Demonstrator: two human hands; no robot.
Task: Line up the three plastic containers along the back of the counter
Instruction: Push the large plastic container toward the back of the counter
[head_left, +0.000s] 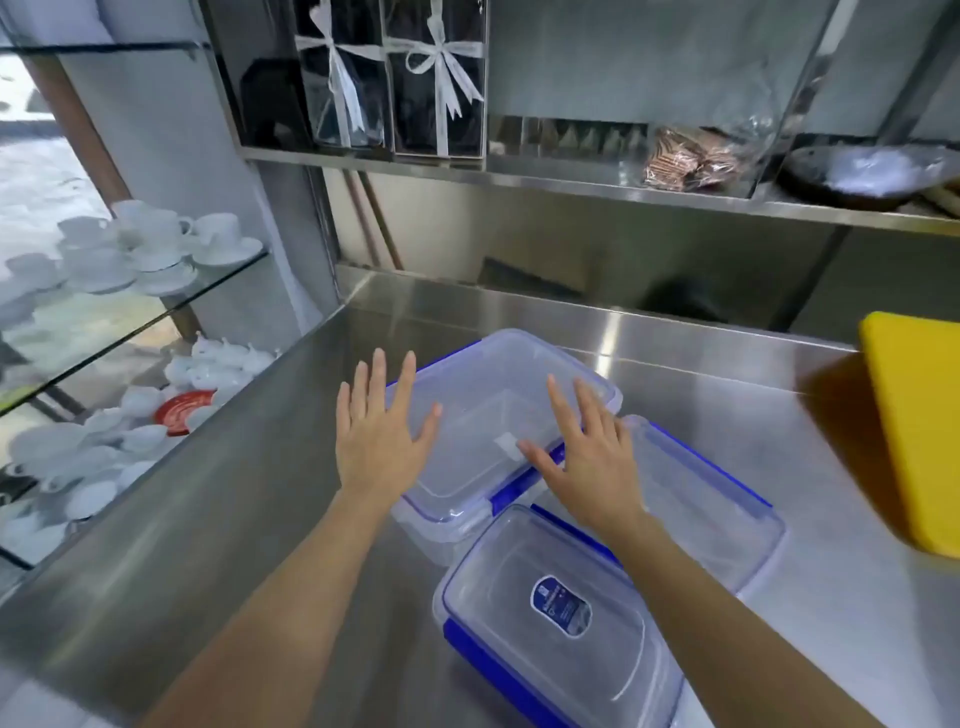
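Note:
Three clear plastic containers with blue clip lids sit clustered on the steel counter (234, 519). The largest container (488, 395) is farthest back, in the middle. A second container (701, 514) lies to its right, partly under my right arm. The third container (550, 634), with a blue label on its lid, is nearest me. My left hand (379, 436) hovers flat with fingers spread over the largest container's left edge. My right hand (587, 452) is spread over its right front corner. Whether either palm touches the lid I cannot tell.
A yellow cutting board (914, 431) lies at the counter's right. A steel shelf (623, 187) above holds ribboned gift boxes (395, 78), a clear bag of brown items and a dark pan. Glass shelves (156, 291) on the left carry several white cups and teapots.

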